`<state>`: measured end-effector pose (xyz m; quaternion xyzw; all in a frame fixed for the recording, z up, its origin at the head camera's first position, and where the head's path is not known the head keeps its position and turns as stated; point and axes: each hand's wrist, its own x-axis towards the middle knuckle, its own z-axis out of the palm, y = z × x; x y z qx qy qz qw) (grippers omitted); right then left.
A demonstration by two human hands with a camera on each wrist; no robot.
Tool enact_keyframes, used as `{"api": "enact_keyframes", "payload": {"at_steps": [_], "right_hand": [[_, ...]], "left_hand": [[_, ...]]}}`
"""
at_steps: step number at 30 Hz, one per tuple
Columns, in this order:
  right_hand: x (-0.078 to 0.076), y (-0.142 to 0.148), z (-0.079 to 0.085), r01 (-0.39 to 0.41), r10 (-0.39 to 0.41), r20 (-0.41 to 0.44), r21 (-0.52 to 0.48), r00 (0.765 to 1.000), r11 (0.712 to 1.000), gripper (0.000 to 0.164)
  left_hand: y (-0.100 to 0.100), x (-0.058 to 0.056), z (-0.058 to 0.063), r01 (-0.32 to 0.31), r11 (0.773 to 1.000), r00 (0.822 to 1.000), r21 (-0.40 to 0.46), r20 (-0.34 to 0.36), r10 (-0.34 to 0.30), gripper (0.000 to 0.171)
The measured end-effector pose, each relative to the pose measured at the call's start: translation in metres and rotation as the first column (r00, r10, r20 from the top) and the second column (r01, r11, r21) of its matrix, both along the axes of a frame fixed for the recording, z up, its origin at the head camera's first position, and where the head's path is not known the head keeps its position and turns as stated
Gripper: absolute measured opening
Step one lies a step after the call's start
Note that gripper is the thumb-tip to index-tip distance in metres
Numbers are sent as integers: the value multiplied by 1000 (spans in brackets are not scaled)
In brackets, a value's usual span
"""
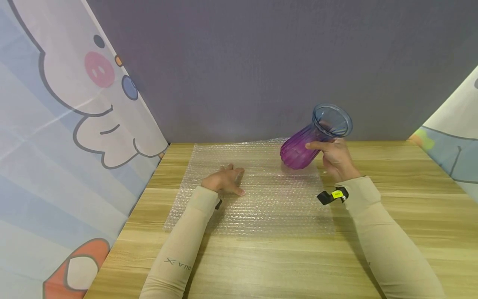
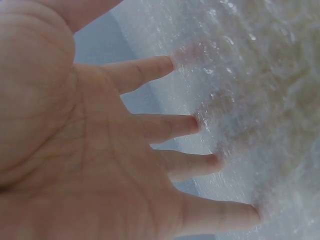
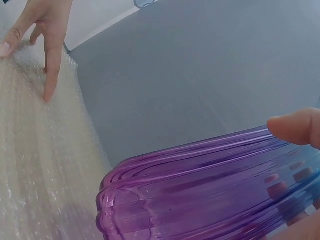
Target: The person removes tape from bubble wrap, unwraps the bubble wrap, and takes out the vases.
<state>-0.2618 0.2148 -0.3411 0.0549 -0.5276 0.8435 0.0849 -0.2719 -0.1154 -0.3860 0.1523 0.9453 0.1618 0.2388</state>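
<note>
A ribbed glass vase [image 1: 300, 150], purple at its base and blue toward the flared rim, is gripped near its neck by my right hand [image 1: 337, 157]. It tilts, with the mouth up to the right and the base down to the left, over a sheet of bubble wrap [image 1: 261, 207]. In the right wrist view, the thumb lies along the side of the vase [image 3: 200, 190] and fingers show through the glass. My left hand [image 1: 224, 180] has its fingers spread, and in the left wrist view its fingertips [image 2: 210, 162] touch the bubble wrap [image 2: 270, 100].
The bubble wrap lies flat on a wood-grain table [image 1: 284, 265], its far edge near a grey wall panel [image 1: 261, 70]. A cartoon-printed curtain [image 1: 74, 187] hangs at the left, and another printed cloth [image 1: 455, 137] is at the right.
</note>
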Motion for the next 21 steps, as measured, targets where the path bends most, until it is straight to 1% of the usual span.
{"api": "enact_keyframes", "payload": {"at_steps": [6,10,17,21], "right_hand": [[0,2,2,36,-33,-52,61,998,997,70],[-1,3,2,54,-47,-90,76,995,996,73],[0,7,4,66,-58,-84,101,995,993,74],[-1,9,5,83,-75,-98,82,992,993,73]], "left_hand": [[0,0,0,-3,1000,1000,0,4,3,96],[0,-1,0,-4,1000,1000,5,7,4,96],[0,-2,-1,5,1000,1000,8,4,-5,96],[0,-3,-1,8,1000,1000,7,3,-8,96]]}}
